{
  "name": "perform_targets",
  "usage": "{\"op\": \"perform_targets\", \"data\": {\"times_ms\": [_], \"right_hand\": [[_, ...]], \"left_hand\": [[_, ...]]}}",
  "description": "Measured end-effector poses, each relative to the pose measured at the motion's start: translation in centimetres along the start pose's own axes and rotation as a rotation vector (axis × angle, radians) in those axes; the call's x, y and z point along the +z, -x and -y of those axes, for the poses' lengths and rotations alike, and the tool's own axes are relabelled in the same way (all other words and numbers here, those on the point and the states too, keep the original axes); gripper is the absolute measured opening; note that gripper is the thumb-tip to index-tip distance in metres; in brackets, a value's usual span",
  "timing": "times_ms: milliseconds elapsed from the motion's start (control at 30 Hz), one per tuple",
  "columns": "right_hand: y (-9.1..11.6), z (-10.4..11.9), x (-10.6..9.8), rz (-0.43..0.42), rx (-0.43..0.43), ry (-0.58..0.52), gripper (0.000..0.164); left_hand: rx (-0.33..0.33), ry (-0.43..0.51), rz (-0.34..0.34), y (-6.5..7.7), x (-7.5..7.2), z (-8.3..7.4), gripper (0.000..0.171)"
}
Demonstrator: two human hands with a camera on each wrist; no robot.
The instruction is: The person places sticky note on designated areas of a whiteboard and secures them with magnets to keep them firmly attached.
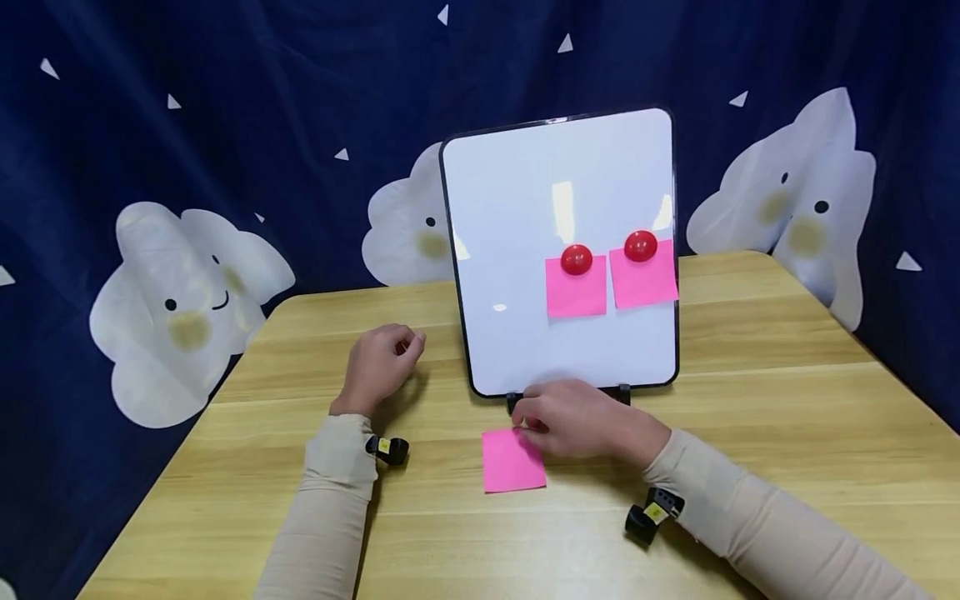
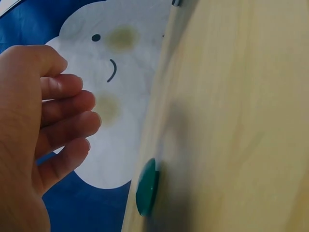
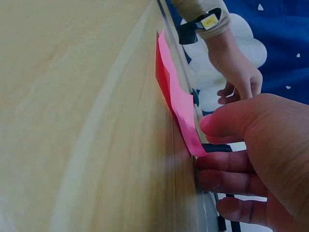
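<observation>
A pink sticky note (image 1: 513,463) is low over the table in front of the whiteboard (image 1: 510,200), its upper right corner at the fingertips of my right hand (image 1: 577,419). In the right wrist view the note (image 3: 179,104) stands slightly off the wood, and the thumb and fingers of my right hand (image 3: 256,154) pinch its corner. My left hand (image 1: 381,365) hovers over the table left of the board, fingers loosely curled around nothing. Beyond the left hand (image 2: 58,106), a green magnet (image 2: 147,188) lies on the table; the head view hides it.
Two pink notes, one left (image 1: 576,292) and one right (image 1: 647,279), hang on the board under red magnets, one left (image 1: 577,259) and one right (image 1: 641,246). The board stands on black feet. A dark blue curtain (image 1: 300,100) with clouds closes off the back.
</observation>
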State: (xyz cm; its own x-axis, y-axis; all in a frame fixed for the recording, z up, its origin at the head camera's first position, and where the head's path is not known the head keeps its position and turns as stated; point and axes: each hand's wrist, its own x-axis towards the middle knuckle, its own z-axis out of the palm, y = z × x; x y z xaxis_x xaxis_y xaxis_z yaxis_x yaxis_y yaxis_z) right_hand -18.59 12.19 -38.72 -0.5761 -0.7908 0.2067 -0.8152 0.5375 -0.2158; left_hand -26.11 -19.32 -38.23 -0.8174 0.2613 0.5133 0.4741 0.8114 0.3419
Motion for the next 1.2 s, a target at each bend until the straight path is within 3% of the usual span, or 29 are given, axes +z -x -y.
{"op": "perform_targets", "data": {"times_ms": [467, 833, 1200], "right_hand": [[0.0, 0.3, -0.2, 0.012, -0.021, 0.057, 0.014], [0.1, 0.4, -0.3, 0.043, 0.024, 0.064, 0.03], [0.0, 0.4, 0.1, 0.034, 0.051, 0.057, 0.029]], "left_hand": [[-0.058, -0.024, 0.053, 0.4, -0.7, 1.6, 0.026], [-0.152, -0.056, 0.211, 0.3, -1.6, 2.4, 0.025], [-0.204, -0.088, 0.231, 1.6, -1.7, 2.1, 0.022]]}}
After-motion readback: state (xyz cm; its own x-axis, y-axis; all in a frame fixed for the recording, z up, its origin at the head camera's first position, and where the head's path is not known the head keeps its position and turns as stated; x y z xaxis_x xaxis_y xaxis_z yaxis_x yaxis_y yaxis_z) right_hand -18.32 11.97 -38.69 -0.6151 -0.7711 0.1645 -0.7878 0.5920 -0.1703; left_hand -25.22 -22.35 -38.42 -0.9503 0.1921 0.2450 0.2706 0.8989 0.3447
